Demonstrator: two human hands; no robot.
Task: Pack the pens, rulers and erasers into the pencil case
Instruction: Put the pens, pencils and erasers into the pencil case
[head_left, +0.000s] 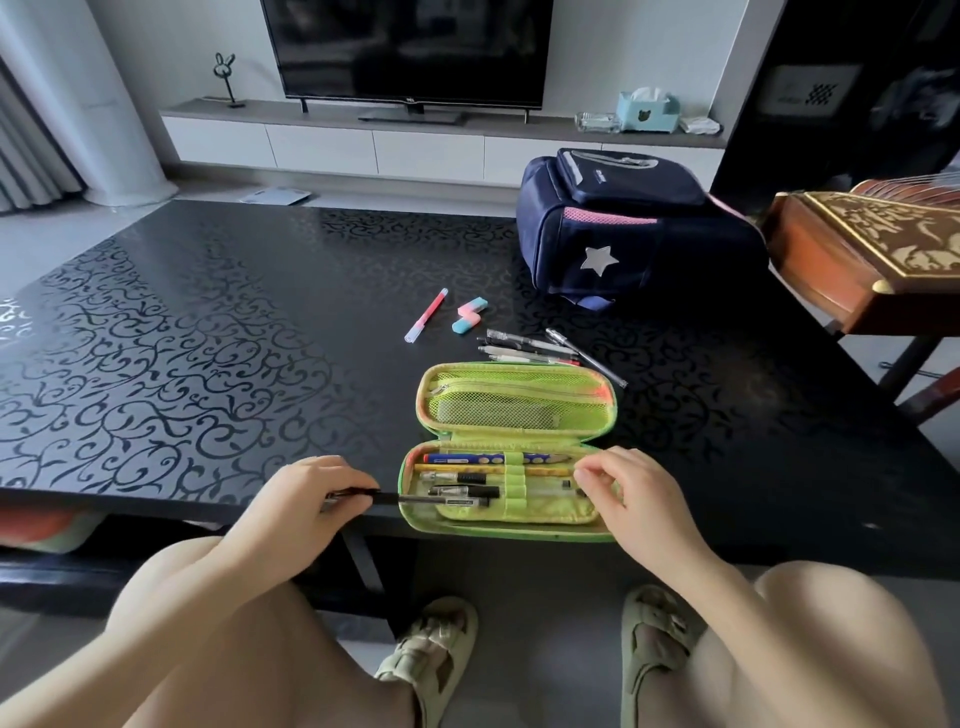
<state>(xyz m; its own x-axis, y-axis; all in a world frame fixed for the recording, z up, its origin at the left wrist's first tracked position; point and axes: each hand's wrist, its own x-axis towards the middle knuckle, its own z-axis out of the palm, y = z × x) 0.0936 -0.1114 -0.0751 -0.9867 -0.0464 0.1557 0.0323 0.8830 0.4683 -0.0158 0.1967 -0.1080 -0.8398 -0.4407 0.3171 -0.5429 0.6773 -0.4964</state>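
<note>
A black patterned worktop (208, 364) carries a navy backpack (623, 234) at its far right. The green pencil case (519, 408) lies open at the near edge, several pens strapped into its lower half. The left grip (306, 493) pinches a black pen (426, 500) whose front end lies inside the case. The right grip (631, 493) curls over the case's right end; whether it pinches anything, I cannot tell. Beyond the case lie loose pens (530, 351), a pink pen (427, 314) and an eraser (469, 314).
</note>
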